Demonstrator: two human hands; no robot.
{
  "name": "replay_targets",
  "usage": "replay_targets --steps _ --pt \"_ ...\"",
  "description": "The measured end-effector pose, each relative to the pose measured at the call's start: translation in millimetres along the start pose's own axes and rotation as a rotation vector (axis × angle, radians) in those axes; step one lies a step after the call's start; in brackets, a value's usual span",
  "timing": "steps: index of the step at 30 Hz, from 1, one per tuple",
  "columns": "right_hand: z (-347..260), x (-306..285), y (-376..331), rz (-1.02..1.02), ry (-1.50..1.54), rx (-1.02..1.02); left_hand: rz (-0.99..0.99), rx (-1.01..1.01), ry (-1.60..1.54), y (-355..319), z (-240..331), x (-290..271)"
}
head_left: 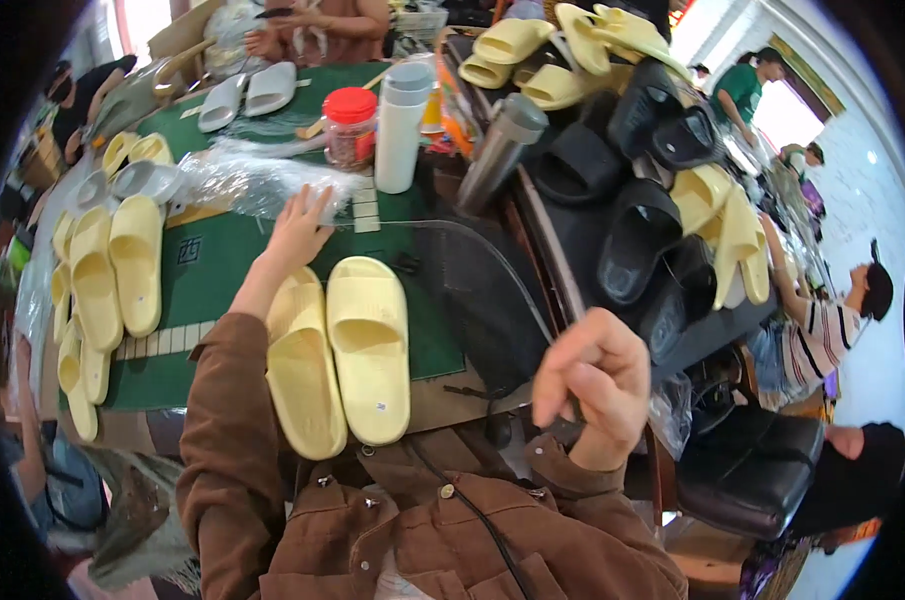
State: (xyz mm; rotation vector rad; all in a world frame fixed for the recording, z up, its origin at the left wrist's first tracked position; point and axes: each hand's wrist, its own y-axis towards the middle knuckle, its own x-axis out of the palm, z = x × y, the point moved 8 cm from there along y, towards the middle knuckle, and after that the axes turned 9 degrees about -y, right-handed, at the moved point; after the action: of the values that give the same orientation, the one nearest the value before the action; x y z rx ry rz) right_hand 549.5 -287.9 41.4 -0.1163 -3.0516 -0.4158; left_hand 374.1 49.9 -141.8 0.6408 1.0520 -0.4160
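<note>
My left hand (300,228) reaches forward over the green mat, fingers stretched out on the near end of a pile of clear plastic bags (252,182). Before my body lies a pair of pale yellow slippers, the right slipper (369,350) beside the left slipper (307,385), which is partly under my left forearm. My right hand (597,385) is raised off the table's right side, its fingers curled in. Whatever they may hold is hidden. A thin pale curved line runs over the dark cloth between the hands.
More yellow slippers (135,265) lie at the left. A red-lidded jar (350,128), a white bottle (402,130) and a steel flask (502,150) stand at the back. Black slippers (640,240) and yellow ones are heaped on the right-hand table. Other people sit and stand around.
</note>
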Motion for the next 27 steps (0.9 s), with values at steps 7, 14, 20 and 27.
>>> replay_targets --steps 7,14,20,27 --pt "11.9 7.0 14.1 -0.021 -0.066 0.059 0.153 0.086 -0.533 -49.7 100.8 -124.8" --pt "17.7 47.8 8.5 -0.225 -0.073 0.024 0.103 0.336 -0.815 -128.6 229.0 -142.2" --pt "-1.7 56.6 1.2 -0.377 -0.255 -0.13 0.165 0.484 -0.876 -151.4 243.9 -138.0" --pt "-56.4 1.3 -21.9 -0.398 0.366 -0.604 0.388 0.301 -0.659 -155.5 197.7 -158.1"
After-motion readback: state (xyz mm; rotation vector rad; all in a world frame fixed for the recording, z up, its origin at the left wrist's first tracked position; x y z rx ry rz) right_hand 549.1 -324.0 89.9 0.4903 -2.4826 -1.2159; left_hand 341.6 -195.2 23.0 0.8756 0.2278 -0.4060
